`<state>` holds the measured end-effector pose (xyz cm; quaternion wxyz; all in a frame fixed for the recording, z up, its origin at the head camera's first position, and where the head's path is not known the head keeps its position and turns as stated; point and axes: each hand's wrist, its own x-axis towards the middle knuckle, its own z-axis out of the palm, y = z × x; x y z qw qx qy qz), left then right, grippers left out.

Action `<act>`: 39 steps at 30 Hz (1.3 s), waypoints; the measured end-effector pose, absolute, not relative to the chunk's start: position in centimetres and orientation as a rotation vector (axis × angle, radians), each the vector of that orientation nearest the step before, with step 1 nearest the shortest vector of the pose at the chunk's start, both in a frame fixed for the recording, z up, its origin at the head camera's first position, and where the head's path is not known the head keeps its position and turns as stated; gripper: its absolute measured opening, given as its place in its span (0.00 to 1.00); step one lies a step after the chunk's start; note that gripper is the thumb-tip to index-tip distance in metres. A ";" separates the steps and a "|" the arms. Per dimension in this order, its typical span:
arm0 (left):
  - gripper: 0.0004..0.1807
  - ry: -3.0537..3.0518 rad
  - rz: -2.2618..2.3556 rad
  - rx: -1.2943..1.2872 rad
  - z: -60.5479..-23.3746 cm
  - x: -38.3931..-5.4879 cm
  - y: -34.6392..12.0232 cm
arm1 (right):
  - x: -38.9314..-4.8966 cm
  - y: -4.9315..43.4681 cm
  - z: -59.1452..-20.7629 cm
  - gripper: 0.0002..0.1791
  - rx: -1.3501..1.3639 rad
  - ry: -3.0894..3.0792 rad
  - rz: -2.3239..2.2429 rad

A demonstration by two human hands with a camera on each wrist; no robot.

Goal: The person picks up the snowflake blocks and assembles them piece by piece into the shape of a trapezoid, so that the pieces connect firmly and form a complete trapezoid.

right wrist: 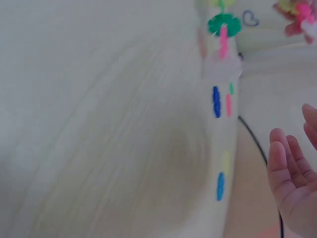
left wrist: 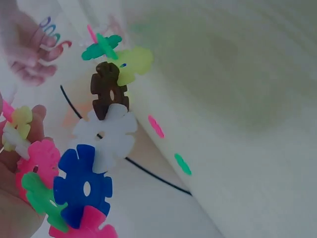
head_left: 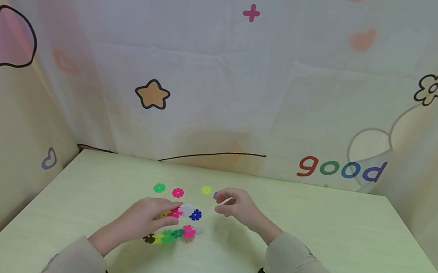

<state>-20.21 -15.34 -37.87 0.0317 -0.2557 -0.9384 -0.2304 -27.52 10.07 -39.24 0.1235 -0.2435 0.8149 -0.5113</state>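
My left hand (head_left: 150, 216) grips a chain of interlocked plastic flower-shaped discs. In the left wrist view, a white disc (left wrist: 106, 136), a brown disc (left wrist: 109, 91) and a blue disc (left wrist: 81, 186) of this chain show beside the palm. Its far end, with a pink disc (head_left: 188, 231), reaches out below the hand in the head view. My right hand (head_left: 240, 207) hovers over the table with its fingers loosely bent and nothing in them. Just beyond its fingertips lies a loose blue disc (right wrist: 220, 186), partly hidden in the head view.
Loose discs lie on the table (head_left: 333, 244): green (head_left: 159, 187), pink (head_left: 178, 193), yellow (head_left: 206, 190) and dark blue (head_left: 195, 214). A printed cloth (head_left: 214, 108) hangs behind the table's back edge, with more cloth at both sides.
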 end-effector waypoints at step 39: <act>0.26 -2.968 -0.732 -0.723 -37.0 -20.8 -17.9 | -29.8 5.0 -42.8 0.12 -0.680 2.599 -0.822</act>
